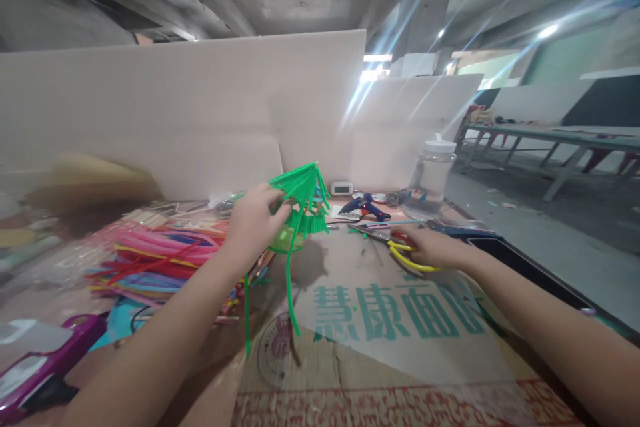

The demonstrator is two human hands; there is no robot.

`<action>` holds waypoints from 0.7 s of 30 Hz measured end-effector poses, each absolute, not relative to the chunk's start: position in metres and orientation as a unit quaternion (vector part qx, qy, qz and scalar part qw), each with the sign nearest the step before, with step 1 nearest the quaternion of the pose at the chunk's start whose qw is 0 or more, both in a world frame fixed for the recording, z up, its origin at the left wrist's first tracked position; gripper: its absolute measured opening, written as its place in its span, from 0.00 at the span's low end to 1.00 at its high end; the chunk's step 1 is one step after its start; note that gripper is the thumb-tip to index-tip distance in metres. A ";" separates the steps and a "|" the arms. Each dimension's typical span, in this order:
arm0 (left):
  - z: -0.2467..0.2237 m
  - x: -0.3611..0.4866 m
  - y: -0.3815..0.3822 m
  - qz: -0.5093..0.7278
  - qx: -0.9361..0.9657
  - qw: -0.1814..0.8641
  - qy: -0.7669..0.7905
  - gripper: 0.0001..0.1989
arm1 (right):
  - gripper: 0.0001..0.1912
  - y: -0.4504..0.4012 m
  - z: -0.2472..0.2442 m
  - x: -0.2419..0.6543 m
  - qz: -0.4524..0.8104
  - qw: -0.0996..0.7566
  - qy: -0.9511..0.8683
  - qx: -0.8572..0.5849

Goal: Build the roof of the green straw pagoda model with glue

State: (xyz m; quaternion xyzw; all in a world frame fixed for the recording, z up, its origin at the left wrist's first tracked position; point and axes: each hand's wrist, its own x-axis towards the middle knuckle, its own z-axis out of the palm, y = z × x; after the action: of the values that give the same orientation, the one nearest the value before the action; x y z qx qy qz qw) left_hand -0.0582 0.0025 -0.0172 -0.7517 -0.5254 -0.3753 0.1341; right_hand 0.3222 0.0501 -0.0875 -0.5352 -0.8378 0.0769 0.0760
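My left hand (260, 217) grips a bright green cone-shaped craft (303, 187) made of thin strips, holding it above the table. A long green strip (290, 280) hangs from it, and a yellow-green round piece (287, 239) shows just below. My right hand (420, 245) is at the yellow-handled scissors (407, 257), fingers curled round the handles; the blades point left, toward the green craft. Some of the fingertips of my right hand are blurred.
Colourful pipe cleaners (160, 257) lie in a heap at left, near a purple tool (65, 360). A blue glue gun (365, 207), a small white clock (341, 188) and a clear bottle (431, 177) stand behind. A printed sack (390, 353) covers the table front.
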 end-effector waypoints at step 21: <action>-0.013 -0.059 -0.011 -0.312 -0.747 0.310 -0.499 0.08 | 0.31 -0.032 -0.042 0.230 0.338 0.201 -0.849 -0.352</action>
State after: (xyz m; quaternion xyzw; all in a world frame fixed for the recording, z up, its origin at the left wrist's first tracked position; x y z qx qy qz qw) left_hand -0.0593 -0.0107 -0.0135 -0.7466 -0.4989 -0.3122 0.3102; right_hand 0.2301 -0.0320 -0.0419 -0.3525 -0.8493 0.3376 0.2011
